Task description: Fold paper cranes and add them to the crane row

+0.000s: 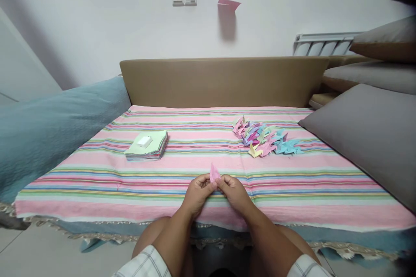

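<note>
Between my two hands is a small piece of folded pink paper [213, 172], its pointed tip upward. My left hand [199, 191] pinches its lower left side with thumb and fingers. On the other side, my right hand [233, 190] grips the lower right edge, the two thumbs nearly meeting. The paper's lower part is hidden by the fingers. Ahead and to the right lies a pile of folded paper cranes [260, 138] in pink, purple, yellow, green and blue. To the left rests a stack of square colored paper [156, 140], light green on top.
A small white box [144, 141] sits on the paper stack. A striped cloth [195, 121] covers the seat. Grey cushions [367, 130] stand at the right, a blue-covered armrest [65, 117] at the left. Behind is a brown backrest [224, 82].
</note>
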{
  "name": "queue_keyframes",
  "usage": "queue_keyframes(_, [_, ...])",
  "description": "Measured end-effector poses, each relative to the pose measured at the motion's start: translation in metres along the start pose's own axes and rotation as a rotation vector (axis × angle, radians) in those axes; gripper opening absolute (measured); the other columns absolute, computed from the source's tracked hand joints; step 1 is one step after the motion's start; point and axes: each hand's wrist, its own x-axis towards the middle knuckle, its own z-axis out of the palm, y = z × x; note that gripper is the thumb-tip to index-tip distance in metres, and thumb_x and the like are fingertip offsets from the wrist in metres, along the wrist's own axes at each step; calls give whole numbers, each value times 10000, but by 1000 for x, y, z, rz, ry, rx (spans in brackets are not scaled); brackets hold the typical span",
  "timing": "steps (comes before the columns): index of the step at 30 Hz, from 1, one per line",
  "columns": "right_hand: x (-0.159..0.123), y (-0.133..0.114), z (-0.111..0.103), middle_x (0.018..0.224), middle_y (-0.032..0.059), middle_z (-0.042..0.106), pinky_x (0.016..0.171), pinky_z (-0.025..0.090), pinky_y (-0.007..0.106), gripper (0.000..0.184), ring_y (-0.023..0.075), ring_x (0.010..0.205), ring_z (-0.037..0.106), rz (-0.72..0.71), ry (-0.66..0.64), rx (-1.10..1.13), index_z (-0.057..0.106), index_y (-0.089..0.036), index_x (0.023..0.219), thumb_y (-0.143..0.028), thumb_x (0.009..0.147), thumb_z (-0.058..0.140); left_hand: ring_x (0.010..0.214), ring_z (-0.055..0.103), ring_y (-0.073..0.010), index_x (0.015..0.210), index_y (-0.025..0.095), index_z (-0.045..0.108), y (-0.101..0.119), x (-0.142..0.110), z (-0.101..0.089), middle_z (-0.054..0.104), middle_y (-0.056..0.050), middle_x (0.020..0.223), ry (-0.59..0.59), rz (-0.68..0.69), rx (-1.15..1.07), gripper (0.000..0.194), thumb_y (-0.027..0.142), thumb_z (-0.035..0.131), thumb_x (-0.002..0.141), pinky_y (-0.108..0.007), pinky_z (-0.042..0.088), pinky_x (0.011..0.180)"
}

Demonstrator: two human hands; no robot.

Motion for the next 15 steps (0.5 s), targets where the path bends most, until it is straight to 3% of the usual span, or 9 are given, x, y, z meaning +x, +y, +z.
queue_keyframes(9, [-1, 0, 1, 511, -56, 390, 525, 311, 237, 407, 98, 511, 346, -31, 19, 25, 453, -194, 586, -550, 771, 520, 721, 617, -158, 852, 127, 715, 0, 2, -1, 716, -56, 764, -28, -39, -36, 320, 291, 792, 589, -277, 462, 748])
queue_keyframes(15, [-2, 4, 2, 627, -31, 503, 535, 373, 237, 352, 102, 542, 442, 11, 98, 161, 566, -179, 797, -527, 746, 577, 712, 609, -138, 835, 135, 707, 0, 2, 1, 715, -50, 792, 45, -28, -37, 304, 284, 791, 584, -244, 456, 718])
